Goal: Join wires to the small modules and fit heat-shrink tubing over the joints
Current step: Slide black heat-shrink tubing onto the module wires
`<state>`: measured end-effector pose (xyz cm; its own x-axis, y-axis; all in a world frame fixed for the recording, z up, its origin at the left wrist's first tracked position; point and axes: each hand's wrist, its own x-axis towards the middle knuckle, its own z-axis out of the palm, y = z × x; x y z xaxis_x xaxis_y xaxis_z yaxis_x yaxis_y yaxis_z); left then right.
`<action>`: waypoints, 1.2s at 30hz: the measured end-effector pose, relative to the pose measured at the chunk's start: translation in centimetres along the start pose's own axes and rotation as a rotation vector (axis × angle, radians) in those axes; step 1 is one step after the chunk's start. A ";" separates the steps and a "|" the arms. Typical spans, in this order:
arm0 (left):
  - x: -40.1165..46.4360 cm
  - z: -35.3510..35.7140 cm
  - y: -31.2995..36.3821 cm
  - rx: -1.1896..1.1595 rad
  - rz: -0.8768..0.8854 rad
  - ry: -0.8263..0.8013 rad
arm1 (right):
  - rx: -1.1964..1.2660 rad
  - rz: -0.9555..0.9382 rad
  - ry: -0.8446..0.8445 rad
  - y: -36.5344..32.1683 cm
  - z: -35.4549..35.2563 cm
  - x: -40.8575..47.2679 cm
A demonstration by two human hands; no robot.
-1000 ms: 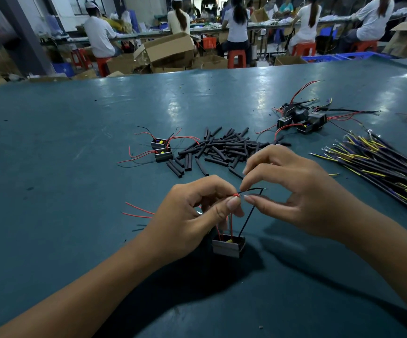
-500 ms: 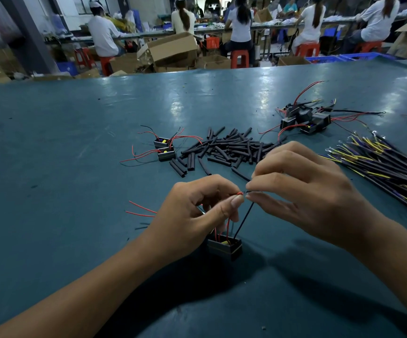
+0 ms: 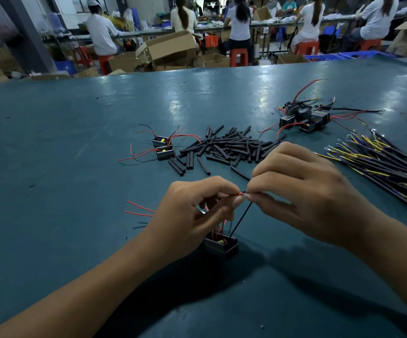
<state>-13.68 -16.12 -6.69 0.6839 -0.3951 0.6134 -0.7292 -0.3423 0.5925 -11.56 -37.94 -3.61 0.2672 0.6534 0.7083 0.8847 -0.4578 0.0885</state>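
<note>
A small black module (image 3: 222,245) sits on the teal table (image 3: 75,215) just below my hands, with red wires and one black wire (image 3: 240,222) rising from it. My left hand (image 3: 192,215) pinches a red wire end (image 3: 239,193) between thumb and forefinger. My right hand (image 3: 302,191) pinches the black wire's end against that red tip; the fingertips of both hands meet there. A pile of black heat-shrink tubes (image 3: 229,150) lies beyond my hands.
Two modules with red leads (image 3: 163,147) lie left of the tube pile. A cluster of modules (image 3: 304,118) sits at the back right. A bundle of black, yellow and purple wires (image 3: 387,167) spreads along the right. Loose red wires (image 3: 139,209) lie left of my left hand.
The looped black wire end has been pulled straight and brought to the red tip. My right hand closed in toward my left hand; the module shifted slightly left under my left hand.
</note>
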 end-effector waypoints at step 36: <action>-0.1 -0.3 -0.1 -0.147 -0.160 -0.090 | 0.007 -0.039 -0.035 0.3 -0.6 0.1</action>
<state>-13.72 -15.78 -6.63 0.7811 -0.4221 0.4602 -0.5954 -0.2812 0.7526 -11.48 -38.41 -3.05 0.2453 0.6917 0.6793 0.8975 -0.4269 0.1106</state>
